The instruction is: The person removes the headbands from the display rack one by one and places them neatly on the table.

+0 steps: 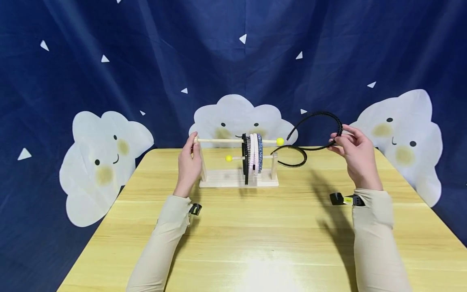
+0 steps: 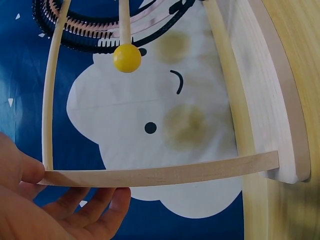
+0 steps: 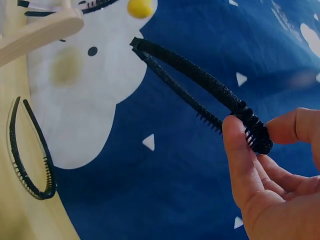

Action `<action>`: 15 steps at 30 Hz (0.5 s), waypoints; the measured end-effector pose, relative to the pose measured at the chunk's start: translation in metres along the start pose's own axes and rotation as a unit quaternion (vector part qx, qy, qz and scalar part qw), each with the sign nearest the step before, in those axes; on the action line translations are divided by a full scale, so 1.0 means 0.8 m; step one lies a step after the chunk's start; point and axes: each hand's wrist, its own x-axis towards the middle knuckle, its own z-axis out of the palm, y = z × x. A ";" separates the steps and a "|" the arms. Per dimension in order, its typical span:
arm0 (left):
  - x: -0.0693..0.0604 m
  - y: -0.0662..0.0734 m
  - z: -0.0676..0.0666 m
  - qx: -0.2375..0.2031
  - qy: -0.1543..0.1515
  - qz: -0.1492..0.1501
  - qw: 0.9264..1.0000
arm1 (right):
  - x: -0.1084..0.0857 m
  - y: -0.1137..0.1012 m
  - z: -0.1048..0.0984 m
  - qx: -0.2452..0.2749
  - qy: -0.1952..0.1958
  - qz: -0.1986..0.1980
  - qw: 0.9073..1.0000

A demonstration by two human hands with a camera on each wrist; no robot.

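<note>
- Dark-blue backdrop (image 1: 219, 61) printed with three smiling clouds is being shown in the head view, behind one wood-grain tabletop (image 1: 262, 227).
- Head view: one wooden headband stand (image 1: 222, 179) is being gripped at its left end by the left hand (image 1: 189, 162). One black toothed headband (image 1: 322, 113) is being held up, right of the stand, by the right hand (image 1: 355, 154). One second black headband (image 1: 295, 165) is being left lying just beside the right post (image 1: 274, 168). At least four hung headbands (image 1: 260, 156) are being carried on the upper dowel (image 1: 220, 140); an exact count cannot be given. Two yellow balls (image 1: 279, 141) are being displayed.
- Left wrist view: the left post (image 2: 165, 175) is being pinched at its top between thumb and bent fingers. Uneven pressure there could be tipping the stand.
- Right wrist view: the held band is being pinched narrowly at its ridged part. With so small a hold, twisting or slipping could be caused; its teeth could be snagging on neighbours.
</note>
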 end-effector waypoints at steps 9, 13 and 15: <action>0.000 0.001 -0.003 0.005 0.001 -0.001 1.000 | 0.012 0.012 -0.026 0.047 0.008 0.033 0.998; -0.001 0.002 -0.002 0.005 0.000 -0.002 1.000 | 0.018 0.024 -0.040 0.059 0.026 0.055 0.996; -0.001 0.002 -0.002 0.004 -0.001 -0.003 1.000 | 0.022 0.031 -0.047 0.071 0.035 0.063 0.995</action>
